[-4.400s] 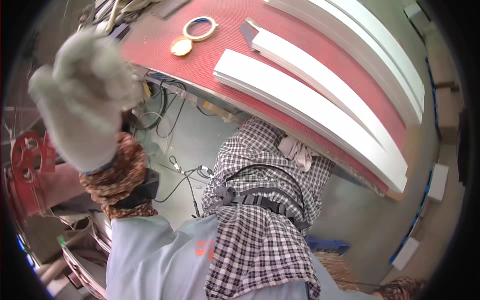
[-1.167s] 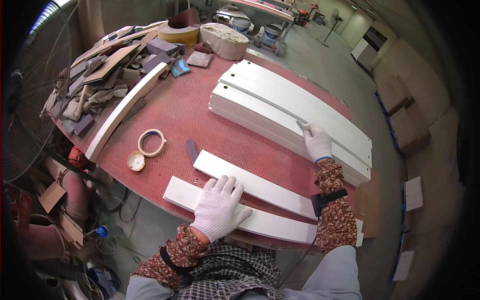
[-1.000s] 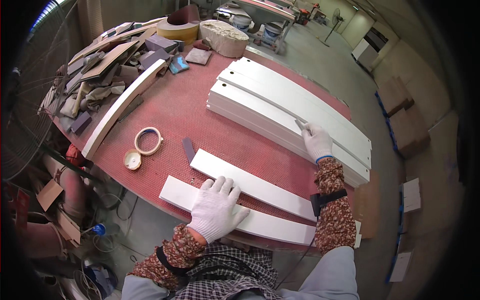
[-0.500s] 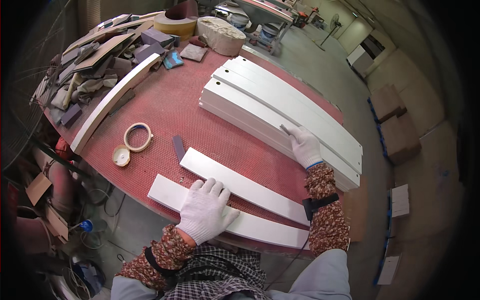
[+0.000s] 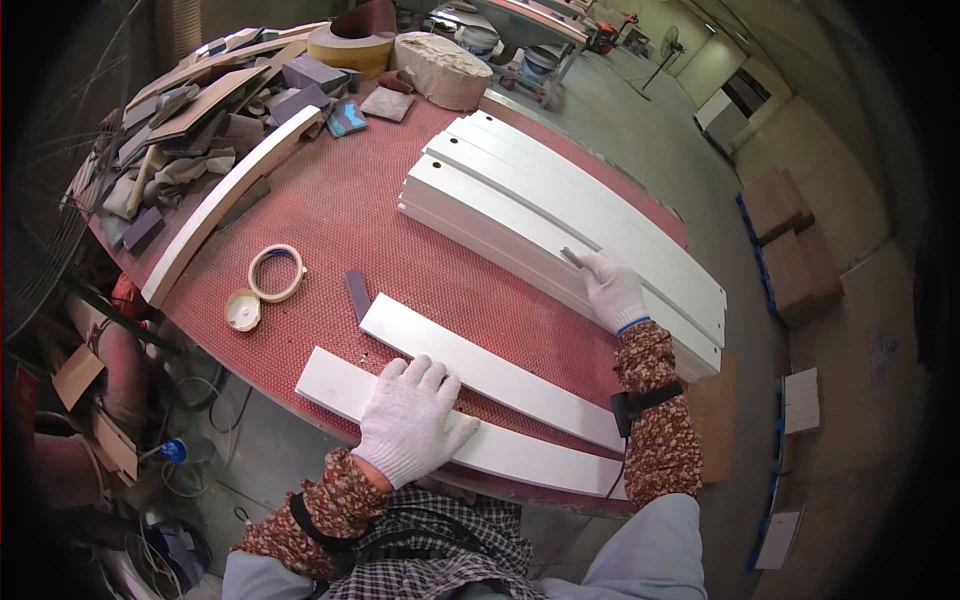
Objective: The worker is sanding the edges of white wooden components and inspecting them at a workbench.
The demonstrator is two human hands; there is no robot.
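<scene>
My left hand, in a white knit glove, lies over the nearest white board with its fingers stretched out. A second white board lies just beyond it at a slight angle. My right hand, gloved too, is closed on a small grey strip that sticks out past the fingertips. That hand is over a stack of white boards, several of which have a dark round hole near the end. Whether the strip touches the top board cannot be made out.
A red textured table carries the boards. To the left are a tape roll, a small round container, a purple-grey block and a long curved strip. Behind it, scraps and sanding blocks are heaped. Cartons stand right.
My right hand, with the grey strip, has shifted very slightly to the right along the stack. My left hand stays on the near board.
</scene>
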